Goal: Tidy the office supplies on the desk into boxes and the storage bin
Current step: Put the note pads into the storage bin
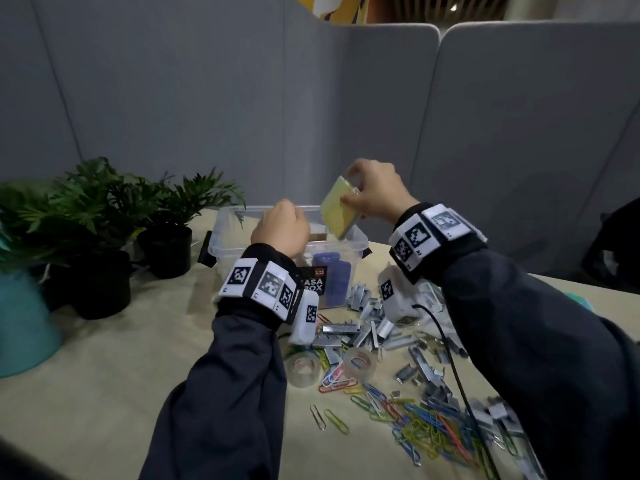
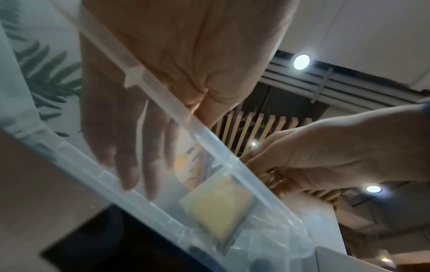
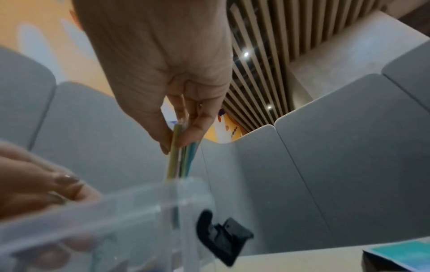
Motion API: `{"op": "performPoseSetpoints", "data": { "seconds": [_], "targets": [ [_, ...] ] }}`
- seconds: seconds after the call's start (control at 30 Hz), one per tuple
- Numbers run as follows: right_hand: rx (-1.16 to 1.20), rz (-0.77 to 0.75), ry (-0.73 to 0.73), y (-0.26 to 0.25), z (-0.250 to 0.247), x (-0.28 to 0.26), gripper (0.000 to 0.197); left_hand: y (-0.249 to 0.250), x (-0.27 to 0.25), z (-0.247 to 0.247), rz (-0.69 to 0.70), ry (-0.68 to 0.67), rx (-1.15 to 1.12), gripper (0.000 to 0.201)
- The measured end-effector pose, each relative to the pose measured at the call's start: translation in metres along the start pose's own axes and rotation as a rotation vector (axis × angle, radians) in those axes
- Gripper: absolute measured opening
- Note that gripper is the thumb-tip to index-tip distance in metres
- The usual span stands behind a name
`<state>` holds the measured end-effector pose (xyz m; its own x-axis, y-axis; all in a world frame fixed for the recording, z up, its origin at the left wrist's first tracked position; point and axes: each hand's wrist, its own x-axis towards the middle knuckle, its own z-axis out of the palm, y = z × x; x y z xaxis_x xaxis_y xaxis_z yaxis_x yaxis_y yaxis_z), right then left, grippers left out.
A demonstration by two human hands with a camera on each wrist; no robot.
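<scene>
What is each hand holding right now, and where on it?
Right hand pinches the sticky-note pad by its upper edge, over the storage bin. Left hand holds nothing.

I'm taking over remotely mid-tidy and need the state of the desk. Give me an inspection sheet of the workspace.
Surface: beige desk, loose supplies spread over its right half.
Job's things: clear storage bin open, a blue item and a dark label visible through its wall; yellow sticky-note pad tilted, lower edge inside the bin.
Clutter: staple strips, coloured paper clips, two tape rolls.
Grippers: right hand pinches the pad's top; left hand over the bin, fingers straight inside, holding nothing.
Cables: black cable across the staples.
Surroundings: potted plants on the left, grey partition panels behind.
</scene>
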<state>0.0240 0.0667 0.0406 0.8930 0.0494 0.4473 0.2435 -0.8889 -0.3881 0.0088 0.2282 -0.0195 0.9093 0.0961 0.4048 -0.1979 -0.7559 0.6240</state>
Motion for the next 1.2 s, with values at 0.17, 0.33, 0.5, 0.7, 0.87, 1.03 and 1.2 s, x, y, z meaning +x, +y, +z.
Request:
{"op": "performPoseSetpoints", "data": {
  "seconds": [0.17, 0.33, 0.5, 0.7, 0.87, 1.03, 1.2],
  "targets": [
    [-0.038, 0.061, -0.042, -0.003, 0.026, 0.013, 0.036, 0.003, -0.006, -0.005, -0.024, -0.023, 0.077, 0.031],
    [-0.060, 0.134, -0.110, -0.010, 0.049, 0.016, 0.031, 0.000, -0.005, -0.012, -0.054, 0.067, -0.181, 0.041],
    [-0.118, 0.132, -0.160, -0.020, 0.054, 0.016, 0.031, 0.002, -0.007, -0.014, -0.063, 0.060, -0.222, 0.044],
    [-0.398, 0.028, -0.266, -0.029, 0.056, 0.007, 0.026, 0.002, -0.006, -0.014, -0.056, 0.057, -0.228, 0.044],
    [-0.689, -0.210, -0.154, -0.030, 0.051, 0.003, 0.022, 0.001, -0.006, -0.012, -0.041, 0.029, -0.198, 0.042],
    [-0.848, -0.260, -0.339, -0.013, 0.045, 0.012, 0.035, 0.001, -0.006, -0.013, -0.046, 0.013, -0.188, 0.041],
    [-0.941, -0.257, -0.508, -0.011, 0.045, 0.013, 0.039, 0.001, -0.007, -0.013, -0.040, -0.006, -0.192, 0.041]
  ]
}}
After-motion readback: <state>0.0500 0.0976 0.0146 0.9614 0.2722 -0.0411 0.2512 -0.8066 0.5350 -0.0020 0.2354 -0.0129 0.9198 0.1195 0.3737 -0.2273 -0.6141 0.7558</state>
